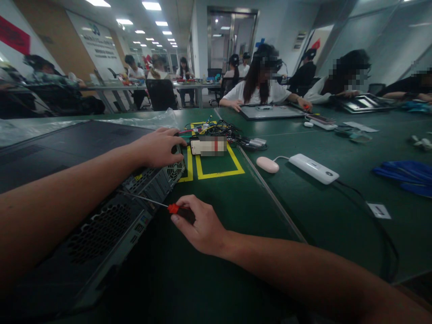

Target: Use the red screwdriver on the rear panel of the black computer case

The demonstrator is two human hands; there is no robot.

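A black desktop computer case [84, 162] lies on its side on the green table [236, 211], its perforated rear panel facing me. My left hand [158, 146] rests on the case's far corner above the rear fan grille [175, 171], fingers curled over the edge. My right hand [199, 225] grips a screwdriver [158, 203] with a red and black handle. Its thin shaft points left, the tip against the rear panel.
Beyond the case, a yellow-taped rectangle [219, 173] holds a phone [207, 146] and a tangle of cables [222, 130]. A pink mouse [267, 164], a white power bank [313, 168] and blue cloth [405, 175] lie to the right. Several people work at the far tables.
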